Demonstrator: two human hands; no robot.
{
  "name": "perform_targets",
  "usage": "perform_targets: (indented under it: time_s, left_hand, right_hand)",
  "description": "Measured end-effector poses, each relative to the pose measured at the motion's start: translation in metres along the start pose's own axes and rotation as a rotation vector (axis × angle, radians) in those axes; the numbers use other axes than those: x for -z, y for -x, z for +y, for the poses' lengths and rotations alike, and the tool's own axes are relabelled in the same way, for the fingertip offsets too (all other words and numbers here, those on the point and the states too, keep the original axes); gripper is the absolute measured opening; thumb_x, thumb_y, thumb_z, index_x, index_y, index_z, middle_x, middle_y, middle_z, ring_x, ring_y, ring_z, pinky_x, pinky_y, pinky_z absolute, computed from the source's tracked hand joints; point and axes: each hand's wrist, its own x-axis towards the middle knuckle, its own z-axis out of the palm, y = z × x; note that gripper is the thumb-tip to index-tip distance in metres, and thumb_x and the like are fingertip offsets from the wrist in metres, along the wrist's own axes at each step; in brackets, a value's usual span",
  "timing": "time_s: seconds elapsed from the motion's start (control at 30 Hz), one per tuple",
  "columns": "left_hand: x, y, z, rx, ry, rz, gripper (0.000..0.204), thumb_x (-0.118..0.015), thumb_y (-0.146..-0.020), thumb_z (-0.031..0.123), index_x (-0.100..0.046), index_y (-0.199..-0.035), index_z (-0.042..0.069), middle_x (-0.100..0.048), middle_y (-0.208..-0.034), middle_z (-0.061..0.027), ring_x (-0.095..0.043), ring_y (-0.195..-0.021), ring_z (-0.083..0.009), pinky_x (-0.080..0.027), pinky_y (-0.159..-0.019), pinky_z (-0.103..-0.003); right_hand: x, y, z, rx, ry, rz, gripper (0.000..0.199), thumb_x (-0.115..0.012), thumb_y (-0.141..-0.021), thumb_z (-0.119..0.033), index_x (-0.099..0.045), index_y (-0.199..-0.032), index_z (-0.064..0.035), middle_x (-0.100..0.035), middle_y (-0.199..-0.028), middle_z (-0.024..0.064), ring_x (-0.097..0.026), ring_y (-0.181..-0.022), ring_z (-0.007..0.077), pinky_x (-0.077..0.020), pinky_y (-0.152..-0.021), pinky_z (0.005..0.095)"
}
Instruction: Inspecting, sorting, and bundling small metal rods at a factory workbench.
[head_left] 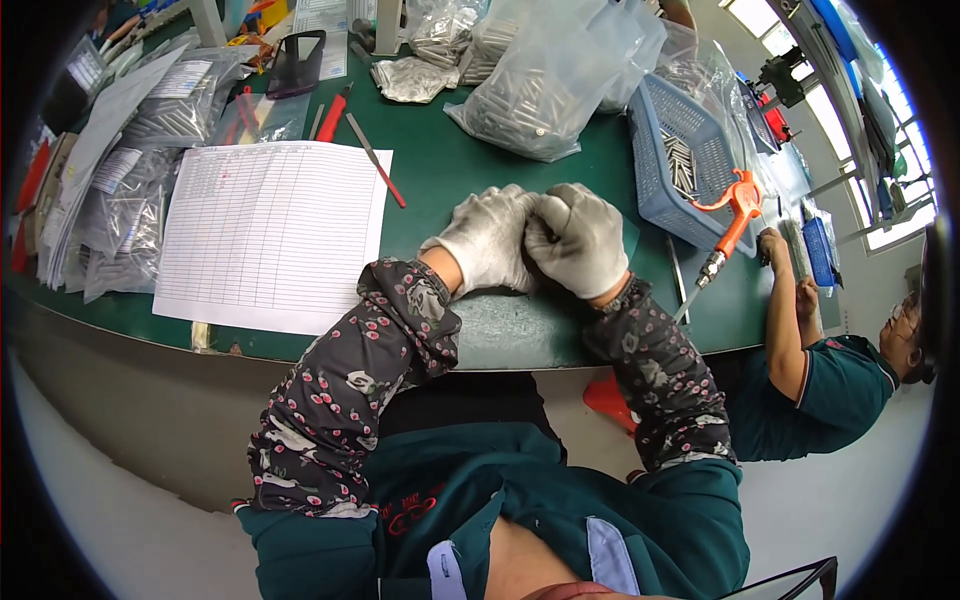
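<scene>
Both my hands wear whitish work gloves and meet above the green tabletop near its front edge. My left hand point(485, 240) is closed, its fingertips against the other glove. Curled inward, my right hand point(580, 240) has its thumb and fingers pressed together. Anything between them is hidden by the gloves. A printed ruled sheet point(270, 235) lies left of my left hand. Beyond it rests a thin file with a red handle point(376, 162). To the right of my right hand stands a blue plastic basket point(650, 190) with metal pins point(680, 165) inside.
An orange air blow gun point(742, 208) hangs by the basket's near side. Clear bags of metal pins point(530, 100) stand at the back; more bagged parts point(130, 220) lie left. A dark phone point(297, 62) lies behind the sheet. A co-worker point(835, 390) sits at the right.
</scene>
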Motion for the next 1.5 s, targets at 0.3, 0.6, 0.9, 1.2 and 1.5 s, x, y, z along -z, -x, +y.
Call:
perform_targets:
  time_s: [0.3, 0.6, 0.9, 1.2, 1.5]
  left_hand:
    - [-0.013, -0.003, -0.006, -0.009, -0.058, 0.056, 0.069, -0.081, -0.049, 0.035, -0.056, -0.105, 0.004, -0.057, -0.106, -0.0158, -0.057, -0.102, -0.0343, -0.049, -0.087, -0.042]
    - [-0.018, -0.004, -0.012, -0.080, -0.102, 0.100, 0.072, -0.080, -0.049, 0.035, -0.054, -0.108, 0.004, -0.057, -0.104, -0.0157, -0.057, -0.101, -0.0364, -0.047, -0.089, -0.044]
    - [-0.006, -0.001, -0.002, -0.037, -0.085, 0.040, 0.072, -0.082, -0.051, 0.036, -0.055, -0.111, 0.007, -0.056, -0.111, -0.0126, -0.055, -0.108, -0.0323, -0.045, -0.094, -0.042]
    - [-0.011, -0.002, -0.004, -0.039, -0.139, 0.026, 0.071, -0.081, -0.053, 0.037, -0.055, -0.113, 0.008, -0.055, -0.112, -0.0128, -0.054, -0.108, -0.0317, -0.045, -0.093, -0.042]
    - [-0.025, -0.003, -0.014, -0.102, -0.158, 0.163, 0.071, -0.081, -0.050, 0.035, -0.055, -0.109, 0.005, -0.057, -0.105, -0.0153, -0.057, -0.101, -0.0360, -0.048, -0.087, -0.044]
  right_hand:
    - [-0.001, 0.004, -0.004, -0.014, -0.025, 0.053, 0.011, -0.064, -0.065, -0.012, -0.054, -0.067, -0.0078, -0.054, -0.066, 0.0075, -0.057, -0.061, 0.0253, -0.0472, -0.051, 0.0359]
    - [0.008, 0.006, -0.018, 0.026, -0.092, -0.016, 0.010, -0.065, -0.065, -0.011, -0.056, -0.067, -0.0082, -0.056, -0.066, 0.0077, -0.058, -0.061, 0.0267, -0.0472, -0.051, 0.0366]
    - [0.003, -0.001, 0.003, -0.021, 0.026, 0.059, 0.014, -0.064, -0.064, -0.011, -0.051, -0.066, -0.0076, -0.055, -0.066, 0.0083, -0.057, -0.059, 0.0271, -0.0475, -0.051, 0.0362]
    - [-0.001, 0.000, 0.005, -0.056, 0.047, 0.085, 0.013, -0.063, -0.067, -0.012, -0.051, -0.066, -0.0077, -0.053, -0.064, 0.0086, -0.055, -0.057, 0.0261, -0.0464, -0.049, 0.0366]
    - [0.004, 0.006, -0.020, 0.018, -0.086, 0.028, 0.009, -0.063, -0.065, -0.010, -0.054, -0.066, -0.0080, -0.054, -0.062, 0.0083, -0.057, -0.059, 0.0246, -0.0476, -0.051, 0.0357]
